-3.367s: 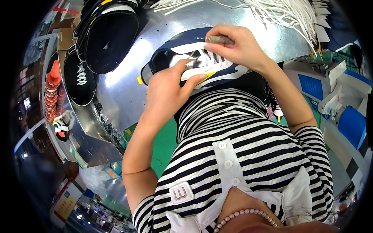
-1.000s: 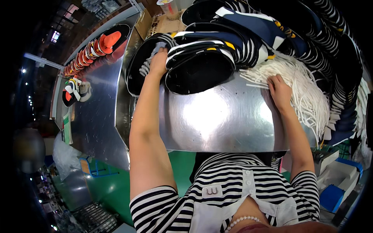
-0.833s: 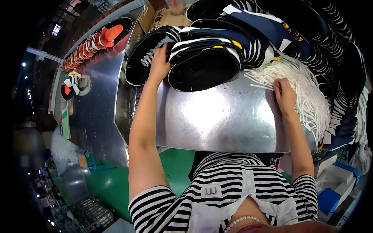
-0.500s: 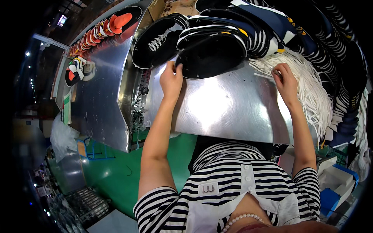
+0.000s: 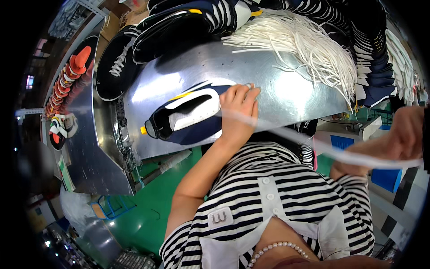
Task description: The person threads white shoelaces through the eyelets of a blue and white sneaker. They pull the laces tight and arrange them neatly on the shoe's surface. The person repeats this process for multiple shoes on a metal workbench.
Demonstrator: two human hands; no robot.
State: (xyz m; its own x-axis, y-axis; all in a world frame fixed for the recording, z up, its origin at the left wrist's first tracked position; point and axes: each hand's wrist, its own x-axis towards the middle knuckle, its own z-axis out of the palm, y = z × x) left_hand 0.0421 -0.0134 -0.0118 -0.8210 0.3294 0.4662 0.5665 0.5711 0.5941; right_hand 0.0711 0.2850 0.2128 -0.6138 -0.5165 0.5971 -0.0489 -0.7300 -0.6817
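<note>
A navy and white shoe upper (image 5: 197,133) with yellow trim lies tilted on the metal table, its white-lined opening facing up. My left hand (image 5: 238,110) is closed over its right end, fingers curled onto the front part. From beside that hand a white shoelace (image 5: 322,147) stretches taut to the right, smeared by motion. My right hand (image 5: 401,139), blurred at the far right, is closed on the lace. Exactly where the lace passes into the upper is hidden under my left hand.
A heap of loose white laces (image 5: 304,45) covers the table's far right. Stacked dark uppers (image 5: 179,33) stand at the back, more (image 5: 374,67) on the right. A laced black upper (image 5: 112,71) lies left. Orange uppers (image 5: 71,71) line the side table (image 5: 85,166).
A single upper now lies before me under my left hand, which has left the stack and moved right. My right hand has gone from the lace heap far right, drawing a lace.
</note>
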